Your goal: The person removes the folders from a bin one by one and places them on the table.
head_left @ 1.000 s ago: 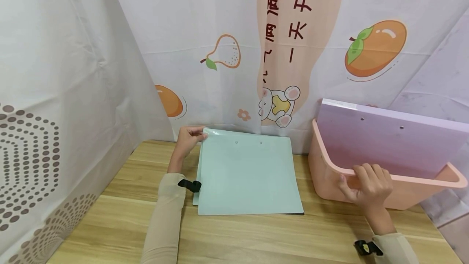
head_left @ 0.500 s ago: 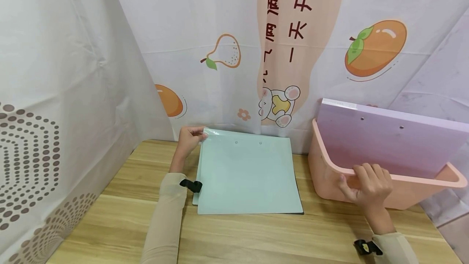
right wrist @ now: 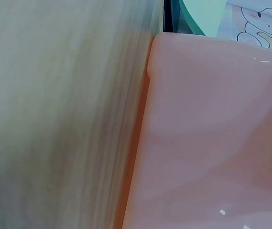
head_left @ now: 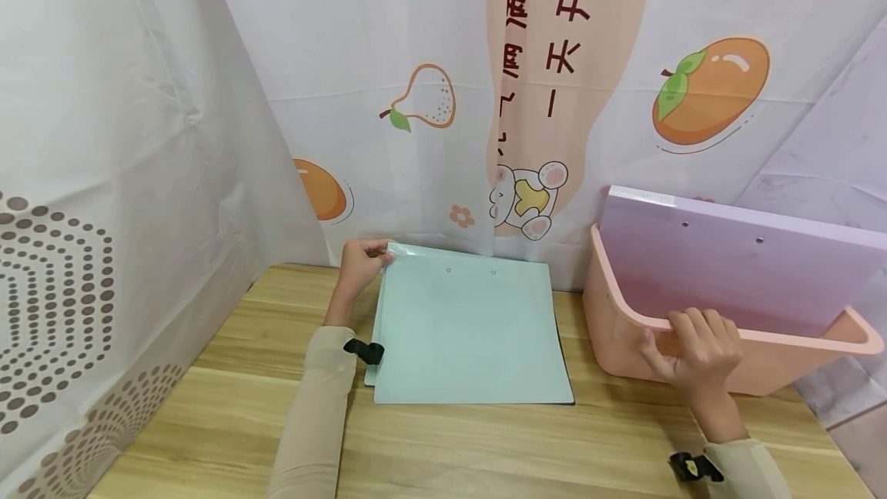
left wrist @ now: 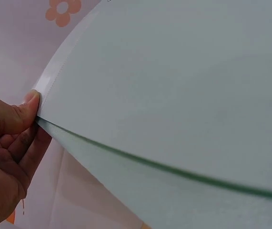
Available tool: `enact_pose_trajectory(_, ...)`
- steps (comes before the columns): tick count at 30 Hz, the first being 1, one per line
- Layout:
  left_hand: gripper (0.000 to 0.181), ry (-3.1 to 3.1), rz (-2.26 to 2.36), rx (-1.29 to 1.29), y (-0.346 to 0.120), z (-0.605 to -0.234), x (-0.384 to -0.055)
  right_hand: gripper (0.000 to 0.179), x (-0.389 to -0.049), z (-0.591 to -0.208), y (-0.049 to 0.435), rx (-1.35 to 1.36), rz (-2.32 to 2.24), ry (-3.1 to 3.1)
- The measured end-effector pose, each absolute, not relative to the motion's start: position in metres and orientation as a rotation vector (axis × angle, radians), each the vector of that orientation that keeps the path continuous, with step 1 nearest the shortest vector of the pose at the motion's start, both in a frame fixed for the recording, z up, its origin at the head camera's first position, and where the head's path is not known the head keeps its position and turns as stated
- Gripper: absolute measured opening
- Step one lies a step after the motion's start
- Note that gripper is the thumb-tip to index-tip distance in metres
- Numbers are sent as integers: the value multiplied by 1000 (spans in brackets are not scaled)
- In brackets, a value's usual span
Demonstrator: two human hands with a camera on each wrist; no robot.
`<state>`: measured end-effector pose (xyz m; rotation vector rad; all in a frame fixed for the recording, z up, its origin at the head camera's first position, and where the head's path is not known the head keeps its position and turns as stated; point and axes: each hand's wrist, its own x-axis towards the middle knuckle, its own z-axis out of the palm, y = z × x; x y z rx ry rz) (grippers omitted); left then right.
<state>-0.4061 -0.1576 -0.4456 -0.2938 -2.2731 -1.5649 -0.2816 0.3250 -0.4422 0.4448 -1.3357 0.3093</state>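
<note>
A mint-green file folder (head_left: 471, 329) with two small rivets lies on the wooden table, its upper left corner raised. My left hand (head_left: 360, 263) pinches that corner between thumb and fingers. In the left wrist view, the thumb of the left hand (left wrist: 12, 129) presses on the folder's edge, and a second pale-green layer (left wrist: 102, 162) shows below the top sheet. To the right, my right hand (head_left: 703, 356) curls its fingers over the front rim of a pink plastic bin (head_left: 617, 353). In the bin a purple file folder (head_left: 734, 276) leans back; its lower part is hidden.
Behind the table hangs a white printed cloth (head_left: 388, 21), close to the folder's far edge. More cloth (head_left: 138, 98) hangs along the left side. Bare wooden tabletop (head_left: 471, 453) shows in front of the green folder. The right wrist view is mostly bin wall (right wrist: 207, 119) and tabletop.
My left hand has shifted very slightly to the right, with the corner of the green folder. My right hand, the bin and the purple folder have stayed put.
</note>
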Motion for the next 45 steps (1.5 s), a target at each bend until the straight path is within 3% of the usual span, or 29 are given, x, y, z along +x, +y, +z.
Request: enact_pose_trajectory(45,22,-2328,-1342,-165,-140,-455,-410,60,-284,-445,325,432,310,-1338)
